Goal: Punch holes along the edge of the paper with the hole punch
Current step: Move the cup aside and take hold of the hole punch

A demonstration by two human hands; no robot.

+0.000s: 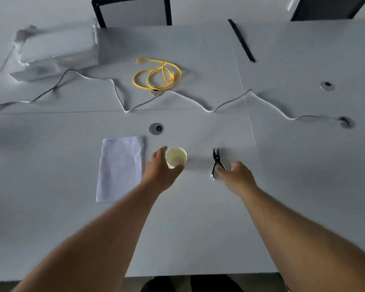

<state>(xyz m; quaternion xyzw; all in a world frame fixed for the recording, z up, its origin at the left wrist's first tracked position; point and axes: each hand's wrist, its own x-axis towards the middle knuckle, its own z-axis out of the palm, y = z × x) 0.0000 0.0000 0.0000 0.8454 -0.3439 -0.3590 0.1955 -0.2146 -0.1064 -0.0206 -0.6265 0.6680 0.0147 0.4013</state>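
A white sheet of paper (pixel 120 167) lies flat on the table, left of centre, with rows of small holes along its top and right edges. My left hand (pixel 161 171) wraps around the near side of a small paper cup (pixel 176 157) just right of the paper. A black and silver plier-type hole punch (pixel 217 163) rests on the table further right. My right hand (pixel 236 175) has its fingertips on the punch's handles, fingers curled, and the punch still lies on the table.
A yellow cable coil (pixel 157 74) and a long grey cord (pixel 122 102) lie across the far half of the table. A wrapped white package (pixel 57 49) sits back left, a black strip (pixel 241 40) back right. Round cable grommets (pixel 156 128) dot the tabletop.
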